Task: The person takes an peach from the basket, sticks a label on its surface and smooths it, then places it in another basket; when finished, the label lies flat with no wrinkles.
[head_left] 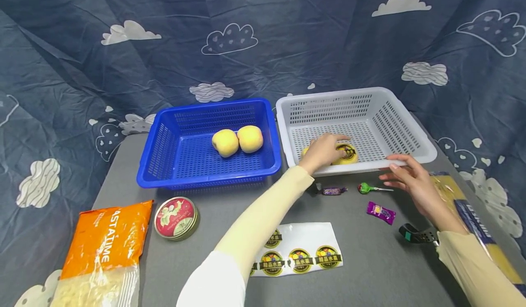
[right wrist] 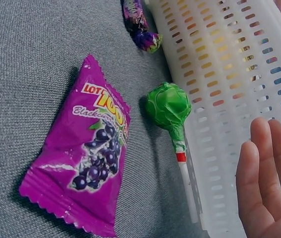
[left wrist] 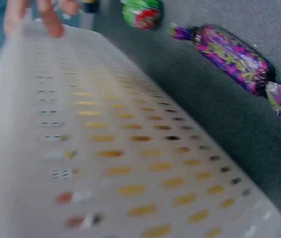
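My left hand (head_left: 324, 151) reaches over the near rim into the white basket (head_left: 394, 111). Its fingers extend beside a yellow fruit (head_left: 348, 154) bearing a black-and-gold round sticker. Another yellow fruit (head_left: 304, 151) shows partly behind this hand. At the basket's near right rim, my right hand (head_left: 412, 184) has its fingers loosely extended, one fingertip right at the rim. Its straight fingers (right wrist: 262, 173) show in front of the perforated wall in the right wrist view. Below that wall lie a green lollipop (right wrist: 169, 106) and a purple candy packet (right wrist: 81, 158).
A blue basket (head_left: 160, 170) holds two yellow fruits (head_left: 238, 141). A sticker sheet (head_left: 316, 234), a twist-wrapped candy (head_left: 332, 191) and a round red tin (head_left: 176, 218) lie nearer. Pasta bags stand out left (head_left: 102, 252) and right (head_left: 476, 220). A black strap (head_left: 419, 235) lies by the right wrist.
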{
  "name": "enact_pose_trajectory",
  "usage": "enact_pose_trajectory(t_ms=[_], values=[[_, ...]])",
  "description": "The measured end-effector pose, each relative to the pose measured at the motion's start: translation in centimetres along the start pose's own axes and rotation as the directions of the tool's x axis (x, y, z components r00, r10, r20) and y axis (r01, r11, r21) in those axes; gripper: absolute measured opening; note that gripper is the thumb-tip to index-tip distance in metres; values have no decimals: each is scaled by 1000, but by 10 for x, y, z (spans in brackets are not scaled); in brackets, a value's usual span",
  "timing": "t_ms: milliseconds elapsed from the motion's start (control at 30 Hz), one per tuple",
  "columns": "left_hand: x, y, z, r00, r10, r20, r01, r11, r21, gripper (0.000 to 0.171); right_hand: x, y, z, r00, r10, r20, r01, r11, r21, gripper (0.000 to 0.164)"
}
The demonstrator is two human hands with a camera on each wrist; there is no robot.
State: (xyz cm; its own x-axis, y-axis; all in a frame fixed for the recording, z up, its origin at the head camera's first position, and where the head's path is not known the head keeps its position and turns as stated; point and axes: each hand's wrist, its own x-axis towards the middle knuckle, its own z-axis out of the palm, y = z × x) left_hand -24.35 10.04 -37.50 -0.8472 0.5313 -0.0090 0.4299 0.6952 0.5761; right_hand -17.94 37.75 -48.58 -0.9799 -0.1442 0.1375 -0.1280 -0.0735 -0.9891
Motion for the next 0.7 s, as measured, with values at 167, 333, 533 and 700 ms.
enact_pose_trajectory(t_ms=[167, 333, 533, 700], values=[[-18, -2, -27, 988, 106, -112, -131, 959, -252, 39, -1, 1, -1, 1000, 3, 0, -3, 1000, -10, 43], [-50, -12, -62, 964, 162, -211, -242, 864, -442, 36, -4, -8, 3, 998, -14, 58, 13, 1000, 12, 41], [-105, -35, -94, 953, 139, -270, -284, 725, -627, 37, -14, -66, 45, 996, 31, 82, -29, 999, -23, 35], [-154, -63, -101, 953, 43, -298, -263, 602, -754, 38, -11, -104, 80, 996, 39, 83, -33, 997, -71, 31]])
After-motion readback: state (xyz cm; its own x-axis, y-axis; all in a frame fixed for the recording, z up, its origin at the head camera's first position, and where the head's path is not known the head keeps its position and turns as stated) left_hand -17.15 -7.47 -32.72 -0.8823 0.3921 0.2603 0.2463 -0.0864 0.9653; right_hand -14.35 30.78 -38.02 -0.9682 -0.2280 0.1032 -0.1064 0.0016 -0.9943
